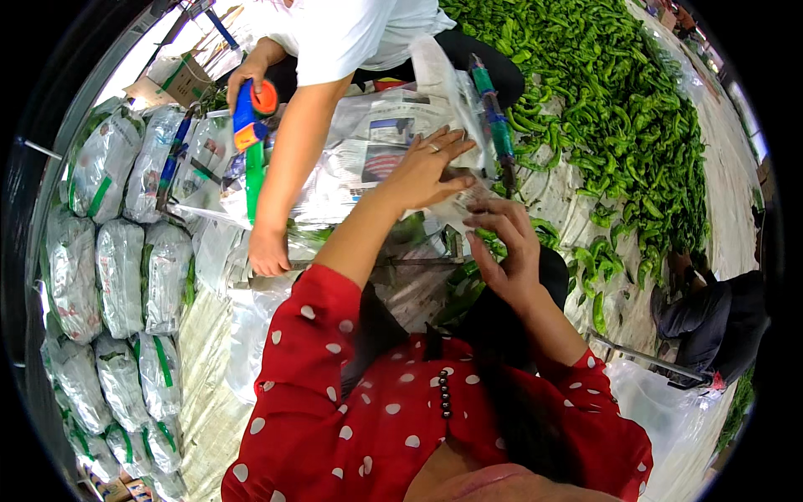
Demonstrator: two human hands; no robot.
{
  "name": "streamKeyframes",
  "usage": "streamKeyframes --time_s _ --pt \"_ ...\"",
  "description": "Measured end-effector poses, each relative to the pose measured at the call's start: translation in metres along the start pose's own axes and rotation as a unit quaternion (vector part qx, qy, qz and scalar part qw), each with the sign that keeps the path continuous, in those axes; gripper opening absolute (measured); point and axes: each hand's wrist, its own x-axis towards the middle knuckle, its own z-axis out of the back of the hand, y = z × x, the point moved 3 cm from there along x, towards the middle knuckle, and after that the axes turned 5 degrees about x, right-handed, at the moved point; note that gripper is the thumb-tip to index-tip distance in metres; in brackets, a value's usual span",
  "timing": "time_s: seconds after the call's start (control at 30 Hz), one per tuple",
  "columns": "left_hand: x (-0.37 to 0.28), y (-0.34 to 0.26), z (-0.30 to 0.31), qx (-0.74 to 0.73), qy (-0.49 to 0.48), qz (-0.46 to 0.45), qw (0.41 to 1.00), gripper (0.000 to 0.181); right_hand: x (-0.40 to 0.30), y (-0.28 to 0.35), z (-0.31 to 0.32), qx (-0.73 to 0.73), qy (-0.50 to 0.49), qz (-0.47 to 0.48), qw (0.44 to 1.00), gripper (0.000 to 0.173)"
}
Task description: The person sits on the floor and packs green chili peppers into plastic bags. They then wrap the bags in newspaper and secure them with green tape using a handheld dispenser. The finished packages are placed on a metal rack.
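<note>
A newspaper-lined bundle in clear plastic film (332,169) lies before me, inside a metal frame (433,260). My left hand (433,166), wearing a ring, rests on the film near the bundle's right end, fingers apart. Just below it, my right hand (507,241) is raised with curved, parted fingers beside the crumpled film edge; I see nothing held in it. Across from me, a co-worker in a white shirt (342,37) holds a blue and orange tape dispenser (244,122). From it, green tape (254,182) runs down the bundle's left side.
Long green peppers (602,106) are heaped at the upper right, some scattered on the pale ground sheet (552,188). Packed plastic-wrapped bundles (119,276) line the left. A frame bar wrapped in green and blue tape (492,116) stands right of the bundle. Another person's dark-clothed legs (715,326) show far right.
</note>
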Motion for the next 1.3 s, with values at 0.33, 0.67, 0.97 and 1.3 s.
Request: streamKeyframes --time_s 0.33,0.67,0.97,1.3 --pt "0.022 0.016 -0.047 0.296 0.192 0.064 0.934 0.048 -0.057 -0.074 0.022 0.120 -0.054 -0.136 0.982 0.016" --pt "-0.083 -0.045 0.023 -0.052 -0.227 0.131 0.964 0.018 -0.082 -0.104 0.022 0.265 -0.103 -0.248 0.926 0.014" --pt "-0.257 -0.037 0.061 -0.175 0.045 0.251 0.951 0.026 -0.076 -0.078 0.017 0.267 -0.062 -0.236 0.932 0.014" --pt "-0.315 -0.008 0.085 -0.218 0.085 0.361 0.903 0.031 -0.060 -0.047 0.044 0.209 -0.160 -0.200 0.944 0.021"
